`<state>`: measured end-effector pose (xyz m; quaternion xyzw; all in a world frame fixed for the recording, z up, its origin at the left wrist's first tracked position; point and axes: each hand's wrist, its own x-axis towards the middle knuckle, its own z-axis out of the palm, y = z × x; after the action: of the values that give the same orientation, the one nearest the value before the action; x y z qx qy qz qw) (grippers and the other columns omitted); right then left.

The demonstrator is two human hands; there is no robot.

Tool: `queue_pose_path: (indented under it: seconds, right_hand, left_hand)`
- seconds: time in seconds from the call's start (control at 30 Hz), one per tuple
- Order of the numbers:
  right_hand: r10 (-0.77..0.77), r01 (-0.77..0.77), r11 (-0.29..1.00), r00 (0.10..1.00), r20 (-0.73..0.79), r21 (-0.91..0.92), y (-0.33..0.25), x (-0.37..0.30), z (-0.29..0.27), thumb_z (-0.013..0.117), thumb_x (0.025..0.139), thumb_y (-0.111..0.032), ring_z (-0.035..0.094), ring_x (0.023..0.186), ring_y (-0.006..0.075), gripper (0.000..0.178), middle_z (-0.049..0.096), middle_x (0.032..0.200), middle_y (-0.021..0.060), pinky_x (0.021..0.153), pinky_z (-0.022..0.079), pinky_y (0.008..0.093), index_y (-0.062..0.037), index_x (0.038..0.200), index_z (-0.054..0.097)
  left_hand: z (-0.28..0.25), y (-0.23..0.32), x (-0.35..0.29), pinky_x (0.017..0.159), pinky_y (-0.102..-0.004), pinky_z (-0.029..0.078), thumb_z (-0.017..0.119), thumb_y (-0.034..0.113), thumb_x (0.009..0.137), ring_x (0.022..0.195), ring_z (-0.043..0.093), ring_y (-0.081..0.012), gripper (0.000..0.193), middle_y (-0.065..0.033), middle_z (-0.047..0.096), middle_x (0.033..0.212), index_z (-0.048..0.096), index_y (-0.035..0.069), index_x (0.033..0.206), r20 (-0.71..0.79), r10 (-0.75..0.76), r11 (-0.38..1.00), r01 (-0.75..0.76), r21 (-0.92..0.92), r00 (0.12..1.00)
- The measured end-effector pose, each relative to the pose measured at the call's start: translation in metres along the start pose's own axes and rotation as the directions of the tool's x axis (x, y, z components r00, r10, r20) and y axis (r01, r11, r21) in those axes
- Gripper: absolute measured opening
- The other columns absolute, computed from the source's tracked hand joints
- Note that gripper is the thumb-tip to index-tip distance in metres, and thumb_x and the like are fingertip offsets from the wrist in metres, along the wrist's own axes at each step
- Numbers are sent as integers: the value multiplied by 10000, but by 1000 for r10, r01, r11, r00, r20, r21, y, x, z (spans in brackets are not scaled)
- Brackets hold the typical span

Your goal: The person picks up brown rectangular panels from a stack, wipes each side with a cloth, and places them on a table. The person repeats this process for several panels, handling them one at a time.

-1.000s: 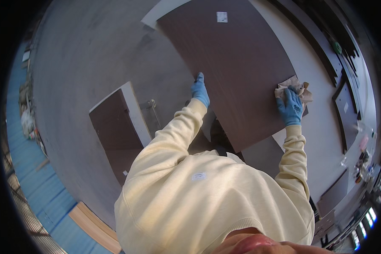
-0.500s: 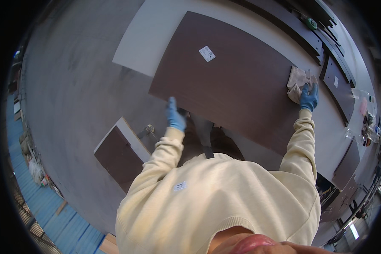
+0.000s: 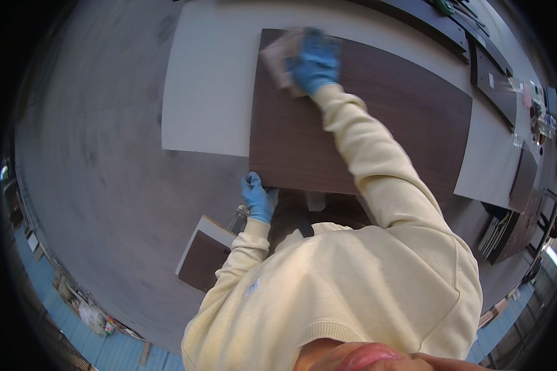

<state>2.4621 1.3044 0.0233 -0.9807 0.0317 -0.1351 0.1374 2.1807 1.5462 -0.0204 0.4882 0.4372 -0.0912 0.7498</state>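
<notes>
Cloth (image 3: 276,57) at the far left corner of a brown panel (image 3: 291,136)

The panel lies flat on a white surface (image 3: 204,86), in front of the person. It is dark reddish brown, smooth and matt, with faint grain and straight edges that bow toward the right in this view. The right hand (image 3: 319,62), gloved in blue, lies over the pale pinkish cloth near the panel's far left corner. The left hand (image 3: 256,198), also gloved, is at the near left corner, its fingers partly bent.

Blur smears the right hand and cloth, so how tightly the fingers close cannot be told; nor can whether the left hand grips the edge or only touches it. The right sleeve (image 3: 390,167) hides part of the panel, and a green object (image 3: 444,6) at the far right is cut off.

Counted: one large panel, one cloth, two gloved hands, and one smaller brown board (image 3: 201,263) at the near left, partly behind the left sleeve (image 3: 241,253).
</notes>
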Motion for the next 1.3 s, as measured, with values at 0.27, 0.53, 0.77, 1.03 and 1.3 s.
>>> queue_pose_path:
  seconds: [0.27,0.53,0.77,1.03,1.3]
  right_hand:
    - [-461,466,883,846,269,48,-111,-31,11,560,970,-405,269,1558,345,634,353,1644,180,1286,56,577,-63,1498,481]
    - [-304,289,951,940,158,111,47,-102,-38,833,754,-373,134,1592,388,1067,250,1673,238,1302,41,525,4,1592,290]
    - [503,-527,824,849,-161,-207,352,-272,-170,560,978,-264,567,1233,456,461,590,1366,245,1074,451,509,-34,1377,553]
    - [444,-454,824,889,-110,-339,295,-311,-140,588,973,-384,465,1373,438,666,501,1479,264,1195,298,537,21,1482,444]
    - [360,-366,868,929,-84,-334,442,-209,-154,540,972,-484,387,1481,372,683,420,1610,172,1240,239,517,-92,1524,456]
  left_hand:
    - [-10,16,1,967,-634,560,579,277,1065,1161,602,-371,322,-137,569,1320,498,141,1345,179,-87,995,95,-35,980]
    - [-4,17,2,1033,-676,515,554,284,1066,1272,547,-449,388,-196,523,1426,481,114,1407,174,-117,981,142,-136,978]
    - [-11,15,10,1143,-631,425,554,375,1059,1367,501,-394,481,-142,512,1517,498,136,1473,159,-131,991,135,-12,978]
    - [-20,17,18,1139,-604,438,558,392,1051,1348,511,-390,505,-137,518,1498,485,130,1477,126,-171,985,170,19,977]
    - [-7,19,9,1152,-557,419,540,451,1046,1337,524,-347,572,-130,533,1497,470,128,1514,88,-137,987,129,91,987]
